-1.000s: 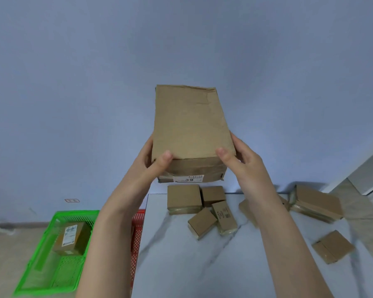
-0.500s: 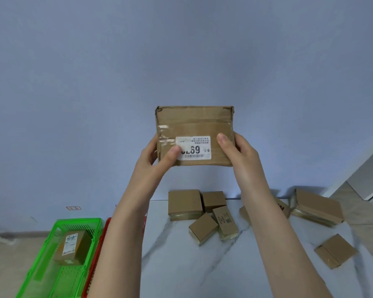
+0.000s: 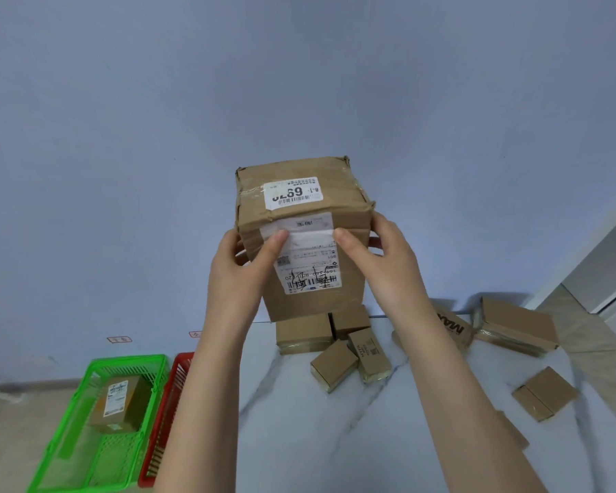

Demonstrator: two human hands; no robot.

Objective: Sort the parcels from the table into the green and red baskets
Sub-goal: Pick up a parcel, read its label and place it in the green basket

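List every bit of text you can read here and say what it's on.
"69", big digits: upper label on the held parcel; the characters round it are unclear.
"MA", partly hidden: flat parcel on the table.
Too small or blurred: the held parcel's lower label, the small box, the labelled parcel in the green basket, the wall stickers.

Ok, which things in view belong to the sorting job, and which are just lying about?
Job: large brown cardboard parcel, gripped by left hand and right hand; green plastic basket holding one labelled brown parcel; red plastic basket; small brown cardboard boxes on white marble table.
Not the job: small red-edged wall sticker; pale blue wall; beige floor.
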